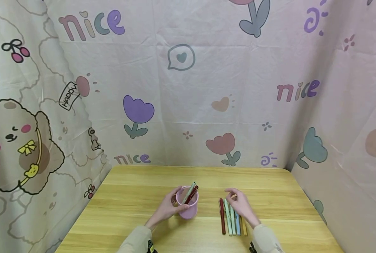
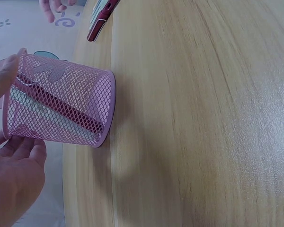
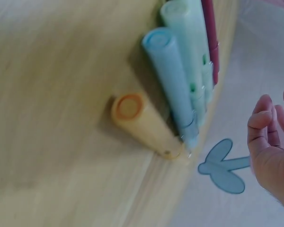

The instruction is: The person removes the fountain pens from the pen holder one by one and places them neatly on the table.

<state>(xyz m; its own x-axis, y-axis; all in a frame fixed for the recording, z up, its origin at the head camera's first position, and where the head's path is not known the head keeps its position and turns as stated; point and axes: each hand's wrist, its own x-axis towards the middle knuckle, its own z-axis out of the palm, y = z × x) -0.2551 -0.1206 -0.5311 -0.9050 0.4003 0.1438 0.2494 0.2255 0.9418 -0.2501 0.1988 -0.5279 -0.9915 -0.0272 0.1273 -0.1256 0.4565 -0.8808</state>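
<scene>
Left hand [image 1: 168, 208]: wrapped around the left side of the pink mesh cup [image 1: 188, 203]; thumb on its near wall, fingers curled round the far side, palm close against the mesh.
Pink mesh cup: upright on the wooden table [image 1: 137, 196], near the middle, left of the row of pens.
In the cup: a dark red pen [image 1: 194, 193] and a pale green pen [image 1: 190, 191], both leaning right, tips above the rim.
Right hand [image 1: 242, 205]: over the far ends of the loose pens, fingers bent and slightly apart; whether they touch a pen, cannot tell.
Loose pens: five side by side on the table, right of the cup; from the left, maroon pen [image 1: 222, 216], two light green pens [image 1: 229, 219], blue pen [image 1: 237, 219], orange pen [image 1: 244, 226].
Backdrop: cartoon-printed cloth [image 1: 181, 88] behind and at both sides.
</scene>
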